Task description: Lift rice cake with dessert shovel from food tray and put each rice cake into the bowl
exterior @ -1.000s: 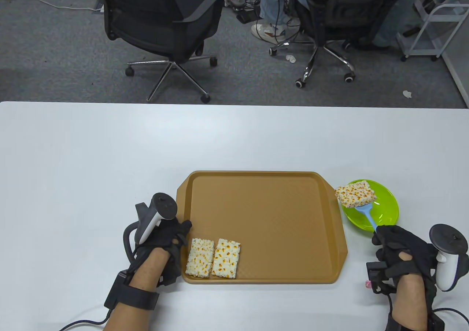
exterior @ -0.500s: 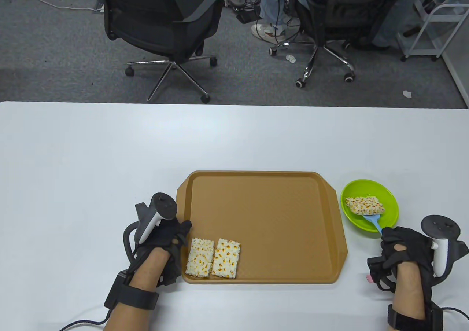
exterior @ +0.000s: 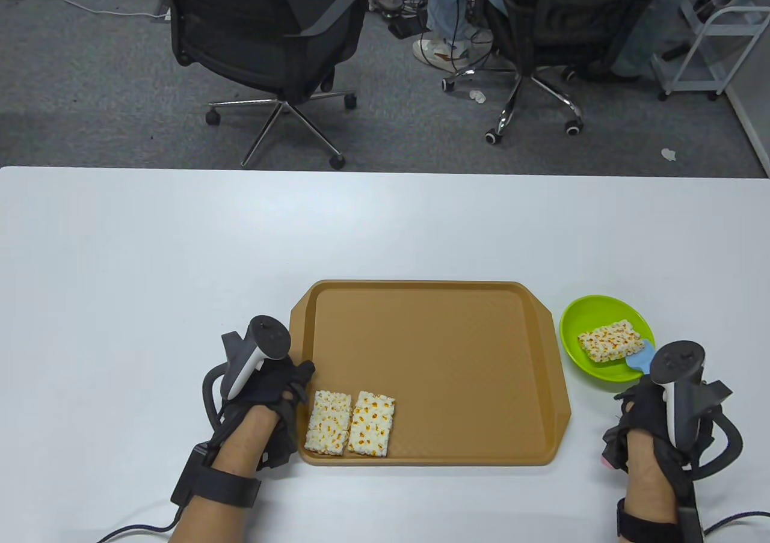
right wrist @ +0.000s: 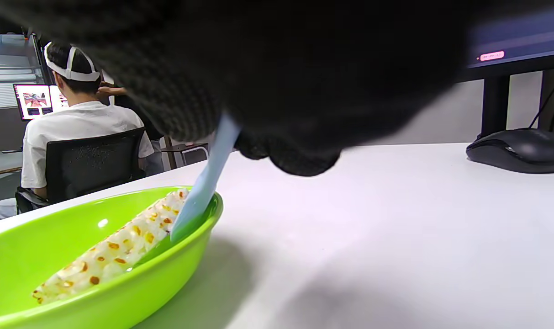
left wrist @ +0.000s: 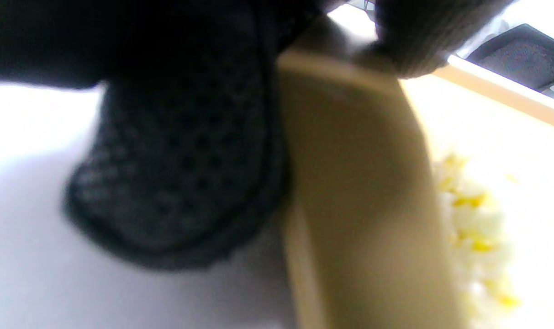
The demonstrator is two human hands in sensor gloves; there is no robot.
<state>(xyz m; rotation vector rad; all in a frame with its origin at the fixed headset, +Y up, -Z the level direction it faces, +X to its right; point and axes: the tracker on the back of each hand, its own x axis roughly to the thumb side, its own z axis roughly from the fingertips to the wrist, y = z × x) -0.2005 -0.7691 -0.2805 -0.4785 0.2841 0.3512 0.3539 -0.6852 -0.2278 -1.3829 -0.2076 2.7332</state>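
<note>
Since a second ago, the right hand [exterior: 646,411] has drawn back toward the near table edge and rolled over, so its tracker now sits on top, and the rice cake [exterior: 609,341] that rode high above the bowl's rim on the shovel has come down into the green bowl [exterior: 577,317]. That cake now lies inside the bowl, tilted against the near wall in the right wrist view, with the blue dessert shovel [exterior: 642,358] at its near-right end, its blade reaching over the rim and its tip low against the cake; whether the blade is fully free of the cake cannot be told.

By this evidence one cake is delivered. Two rice cakes [exterior: 349,423] remain side by side, touching, in the near-left corner of the brown food tray [exterior: 433,356], so two more lifts appear to be left, and the shovel must first come out of the bowl.

The right hand is clenched round the shovel's handle, which runs up into the gloved fingers [right wrist: 277,151] in the wrist view, palm turned down and wrist low beside the bowl. The left hand [exterior: 271,386] rests at the tray's near-left edge, its fingers [left wrist: 176,183] against the outside of the rim and another over the top; it seems to steady the tray, pinching the rim.
</note>
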